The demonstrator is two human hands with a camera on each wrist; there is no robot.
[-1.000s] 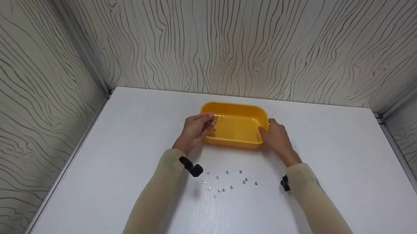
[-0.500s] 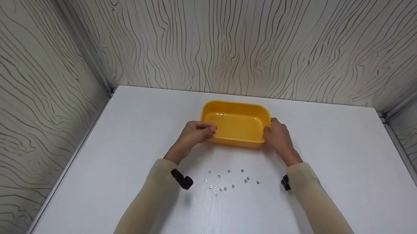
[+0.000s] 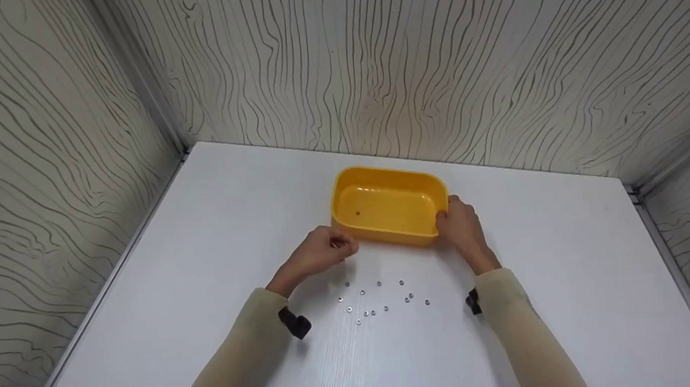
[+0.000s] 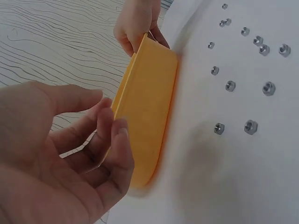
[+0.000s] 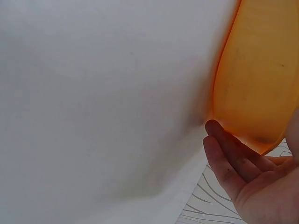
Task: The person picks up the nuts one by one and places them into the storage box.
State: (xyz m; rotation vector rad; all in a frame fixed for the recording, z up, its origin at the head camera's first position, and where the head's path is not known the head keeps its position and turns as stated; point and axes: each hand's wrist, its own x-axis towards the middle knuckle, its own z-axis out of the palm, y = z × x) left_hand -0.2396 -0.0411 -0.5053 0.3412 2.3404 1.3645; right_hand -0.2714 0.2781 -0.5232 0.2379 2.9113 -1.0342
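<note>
A yellow plastic bin (image 3: 391, 205) stands near the back of the table, with one small nut (image 3: 357, 213) on its floor at the left. My right hand (image 3: 461, 228) grips the bin's right end, thumb over the rim and fingers outside; the right wrist view shows those fingers (image 5: 229, 163) under the bin's corner. Just off the bin's near left corner is my left hand (image 3: 323, 249), its fingers loosely bent. Nothing shows between thumb and fingertips in the left wrist view. Several metal hex nuts (image 4: 268, 88) lie scattered on the table in front of the bin.
The white table (image 3: 248, 194) meets a wood-grain patterned wall (image 3: 372, 64) right behind the bin. Another patterned panel (image 3: 46, 178) rises along the left edge. Black wrist cameras are strapped to both sleeves.
My left hand has drawn back from over the bin, toward the scattered nuts, uncovering the nut inside. The right hand keeps its grip on the bin, which has hardly moved.
</note>
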